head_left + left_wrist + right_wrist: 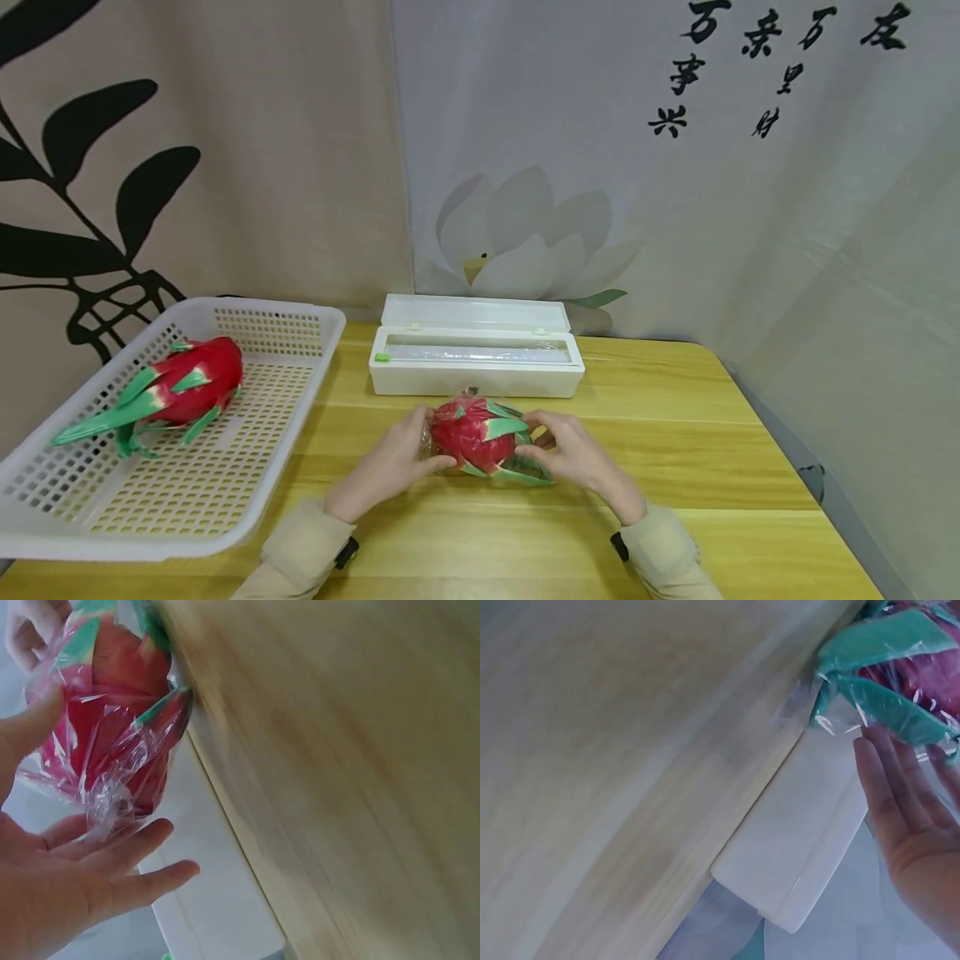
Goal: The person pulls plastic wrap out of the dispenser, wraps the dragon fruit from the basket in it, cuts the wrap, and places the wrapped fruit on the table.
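Note:
A red dragon fruit (pixel 480 433) with green scales sits on the table in front of the white box, wrapped in clear plastic film. My left hand (pixel 401 458) holds its left end, thumb in front and fingers behind. In the left wrist view, bunched film (pixel 112 799) gathers between that thumb and the fingers. At the leafy end, my right hand (pixel 566 450) holds the fruit with thumb and fingers. The right wrist view shows the right fingers (pixel 889 780) against the wrapped green scales (pixel 892 705).
Directly behind the fruit stands a white cling film box (pixel 472 379), its lid (pixel 476 312) raised and a film roll (pixel 472 353) inside. At left, a white plastic basket (pixel 296 417) holds another red dragon fruit (pixel 198 383). A printed curtain (pixel 750 233) hangs behind the wooden table (pixel 750 533).

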The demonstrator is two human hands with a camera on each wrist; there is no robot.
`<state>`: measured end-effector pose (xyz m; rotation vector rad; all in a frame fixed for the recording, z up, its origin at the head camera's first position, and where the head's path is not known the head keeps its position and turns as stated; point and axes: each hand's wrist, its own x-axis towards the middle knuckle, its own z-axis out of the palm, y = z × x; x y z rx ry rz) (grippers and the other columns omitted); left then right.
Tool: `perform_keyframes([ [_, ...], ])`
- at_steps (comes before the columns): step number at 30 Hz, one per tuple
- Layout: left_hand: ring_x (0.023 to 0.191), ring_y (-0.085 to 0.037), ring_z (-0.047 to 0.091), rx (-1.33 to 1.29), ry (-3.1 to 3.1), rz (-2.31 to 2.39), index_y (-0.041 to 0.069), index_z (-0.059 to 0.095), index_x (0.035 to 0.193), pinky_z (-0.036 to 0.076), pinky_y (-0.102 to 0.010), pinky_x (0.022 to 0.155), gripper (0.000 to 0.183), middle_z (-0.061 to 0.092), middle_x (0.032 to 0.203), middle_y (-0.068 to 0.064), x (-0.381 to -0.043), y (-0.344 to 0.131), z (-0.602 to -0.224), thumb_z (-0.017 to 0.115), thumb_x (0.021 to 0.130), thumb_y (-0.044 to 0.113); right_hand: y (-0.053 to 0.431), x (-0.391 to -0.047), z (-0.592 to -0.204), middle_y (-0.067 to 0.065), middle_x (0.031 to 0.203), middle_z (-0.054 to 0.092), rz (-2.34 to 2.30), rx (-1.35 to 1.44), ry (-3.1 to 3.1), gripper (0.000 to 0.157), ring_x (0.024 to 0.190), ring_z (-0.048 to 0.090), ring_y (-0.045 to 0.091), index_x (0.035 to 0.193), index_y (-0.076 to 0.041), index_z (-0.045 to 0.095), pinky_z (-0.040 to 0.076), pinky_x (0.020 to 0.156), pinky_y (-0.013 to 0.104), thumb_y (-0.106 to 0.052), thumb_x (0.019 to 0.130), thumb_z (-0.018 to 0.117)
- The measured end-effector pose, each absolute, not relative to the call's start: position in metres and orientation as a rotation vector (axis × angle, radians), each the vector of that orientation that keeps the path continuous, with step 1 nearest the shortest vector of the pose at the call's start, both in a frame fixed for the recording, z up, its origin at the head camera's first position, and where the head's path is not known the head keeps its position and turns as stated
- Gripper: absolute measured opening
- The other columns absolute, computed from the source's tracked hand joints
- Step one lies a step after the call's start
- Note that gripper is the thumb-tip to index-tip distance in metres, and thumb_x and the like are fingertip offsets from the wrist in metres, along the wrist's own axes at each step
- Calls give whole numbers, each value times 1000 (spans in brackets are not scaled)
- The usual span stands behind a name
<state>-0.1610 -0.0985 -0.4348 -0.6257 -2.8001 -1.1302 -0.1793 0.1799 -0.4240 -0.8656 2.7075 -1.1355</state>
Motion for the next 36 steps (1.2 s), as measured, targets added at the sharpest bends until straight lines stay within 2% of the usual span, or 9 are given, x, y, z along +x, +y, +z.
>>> perform_keyframes([
  [4,98,-22,64,-657,-2738,-1111,1,48,113,57,-33,81,54,64,108,-13,-161,-96,-437,79,76,24,175,-181,-425,14,101,71,-1159,-892,2737,27,72,70,21,109,-2,63,55,61,18,-16,87,68],
  [9,87,-12,60,-609,-2745,-1079,3,51,107,54,-25,72,50,65,101,-8,-161,-94,-435,80,74,27,175,-184,-425,11,93,72,-1167,-914,2740,21,63,67,18,106,-2,64,52,53,18,-12,87,67],
  [15,68,-9,53,-486,-2743,-1160,2,57,101,46,-17,54,49,68,90,-9,-163,-94,-428,81,73,35,177,-188,-425,9,86,71,-1136,-894,2773,22,57,53,3,107,0,65,47,50,19,-14,91,63],
  [18,61,-8,50,-429,-2742,-1211,2,60,99,43,-18,49,49,67,82,-6,-165,-94,-426,80,74,39,177,-190,-424,10,86,72,-1139,-825,2755,26,60,54,5,111,2,65,46,51,18,-15,93,61],
  [21,71,-11,59,-409,-2763,-1304,3,63,102,50,-21,59,46,69,87,-6,-166,-97,-425,76,77,39,177,-191,-425,12,91,72,-1153,-737,2737,30,66,59,8,116,2,63,48,55,19,-17,94,59],
  [26,96,-23,65,-575,-2767,-1458,4,62,117,55,-37,83,38,70,108,-12,-170,-112,-426,69,86,23,182,-195,-429,15,100,71,-1259,-598,2696,31,87,68,20,121,-1,57,54,70,24,-19,96,56],
  [28,96,-24,65,-646,-2750,-1437,2,61,121,55,-38,84,38,69,110,-13,-170,-115,-427,67,86,17,185,-195,-430,16,103,70,-1291,-577,2673,30,93,69,24,121,-3,55,56,74,27,-22,97,55],
  [31,93,-21,66,-639,-2732,-1401,2,62,119,56,-32,82,37,70,108,-12,-170,-114,-430,68,84,13,188,-194,-428,18,111,68,-1292,-605,2618,37,102,67,28,125,-3,52,56,82,32,-28,98,53],
  [36,82,-17,67,-512,-2678,-1374,1,67,103,55,-23,75,28,73,91,-9,-170,-111,-434,73,77,9,191,-193,-423,21,122,61,-1262,-720,2486,56,111,61,34,139,-1,42,53,91,40,-27,93,62],
])
